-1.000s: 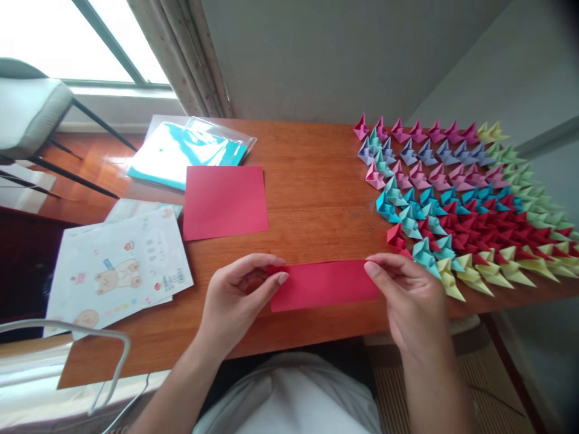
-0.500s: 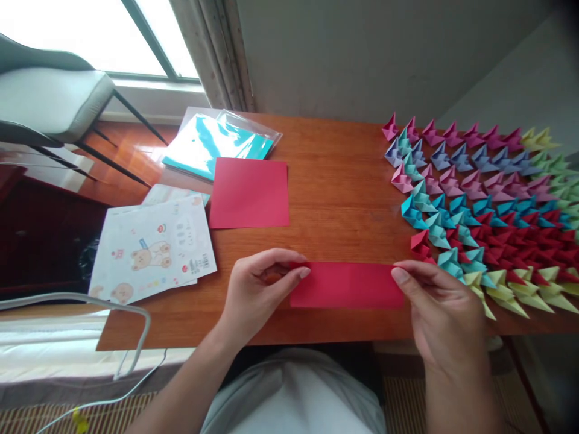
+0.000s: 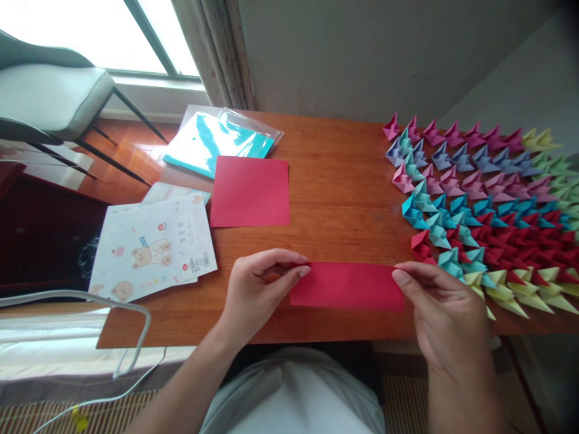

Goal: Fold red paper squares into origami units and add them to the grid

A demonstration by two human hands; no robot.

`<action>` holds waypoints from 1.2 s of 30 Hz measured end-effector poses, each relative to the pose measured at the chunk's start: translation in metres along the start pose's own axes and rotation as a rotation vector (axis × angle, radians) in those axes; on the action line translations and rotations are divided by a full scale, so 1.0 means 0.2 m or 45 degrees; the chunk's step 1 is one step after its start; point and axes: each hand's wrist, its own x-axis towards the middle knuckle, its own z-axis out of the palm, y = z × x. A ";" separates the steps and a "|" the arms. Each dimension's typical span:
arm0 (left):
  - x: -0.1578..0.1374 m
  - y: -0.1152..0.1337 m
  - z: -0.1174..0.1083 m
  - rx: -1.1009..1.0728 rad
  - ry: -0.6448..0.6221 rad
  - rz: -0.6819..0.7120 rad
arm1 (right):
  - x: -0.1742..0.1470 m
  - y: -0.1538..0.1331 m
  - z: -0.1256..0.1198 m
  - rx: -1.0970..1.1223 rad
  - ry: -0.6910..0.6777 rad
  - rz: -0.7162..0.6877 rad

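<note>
A red sheet of paper (image 3: pixel 348 286), a long rectangle that looks folded in half, is held over the front of the wooden table (image 3: pixel 344 193). My left hand (image 3: pixel 266 280) pinches its upper left corner between thumb and fingers. At the upper right corner, the thumb and forefinger of my right hand (image 3: pixel 438 304) are closed on the same paper. Beyond my left hand lies a flat red square sheet (image 3: pixel 250 191). Many folded paper pieces (image 3: pixel 452 208) in several colours stand in rows beside my right hand.
Printed bear-pattern packs (image 3: pixel 156 250) lie at the table's left. Behind them is a turquoise paper pack (image 3: pixel 217 144) in clear plastic. A white tube frame (image 3: pixel 140 310) juts over the front left corner. A grey chair (image 3: pixel 58 96) stands by the window.
Almost nothing differs. Both hands keep their pinch on the folded red paper, whose lower right edge hangs very slightly lower; the view has shifted a trifle.
</note>
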 end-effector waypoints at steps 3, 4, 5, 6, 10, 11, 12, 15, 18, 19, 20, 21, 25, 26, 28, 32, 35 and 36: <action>0.00 0.00 0.00 0.002 0.003 0.015 | 0.00 0.00 -0.01 -0.021 -0.020 0.003; 0.00 0.01 0.00 0.007 0.001 0.022 | 0.01 0.00 -0.01 -0.022 -0.021 0.006; 0.00 0.01 0.00 0.012 -0.002 0.029 | 0.01 0.01 -0.02 -0.022 -0.019 0.007; 0.00 0.01 0.00 0.016 -0.006 0.034 | 0.01 0.01 -0.02 -0.020 -0.017 0.009; 0.01 0.01 0.00 0.013 -0.012 0.036 | 0.01 0.00 -0.01 0.003 -0.013 0.016; 0.01 0.01 0.00 0.009 -0.012 0.034 | 0.01 0.00 -0.01 0.012 -0.011 0.020; 0.00 0.00 0.00 0.006 -0.011 0.033 | 0.01 0.00 -0.01 0.019 -0.008 0.025; 0.00 0.00 -0.01 0.012 -0.011 0.032 | 0.01 0.00 -0.01 0.029 -0.014 0.040; 0.00 0.00 -0.01 0.040 -0.010 0.038 | 0.01 0.00 -0.01 0.039 -0.030 0.037; 0.00 0.00 -0.01 0.047 -0.009 0.041 | 0.01 0.00 -0.01 0.039 -0.037 0.032; 0.00 0.00 -0.01 0.050 -0.009 0.043 | 0.01 0.00 -0.01 0.037 -0.041 0.026; 0.00 0.00 -0.01 0.050 -0.010 0.044 | 0.01 0.00 -0.01 0.032 -0.043 0.022; 0.01 0.00 -0.01 0.038 -0.012 0.038 | 0.02 0.00 -0.01 0.025 -0.043 0.012; 0.01 0.00 -0.01 0.039 -0.011 0.035 | 0.02 0.00 -0.01 0.028 -0.046 0.012; 0.01 -0.01 -0.02 0.043 -0.006 0.025 | 0.01 0.00 -0.02 0.035 -0.057 0.009; 0.01 0.00 -0.02 0.014 0.003 -0.011 | 0.02 0.00 -0.02 0.038 -0.093 0.015; 0.01 0.00 -0.02 -0.019 0.007 -0.031 | 0.03 0.01 -0.02 0.033 -0.117 0.048; 0.01 0.01 -0.02 -0.018 0.010 -0.032 | 0.03 0.01 -0.02 0.033 -0.116 0.056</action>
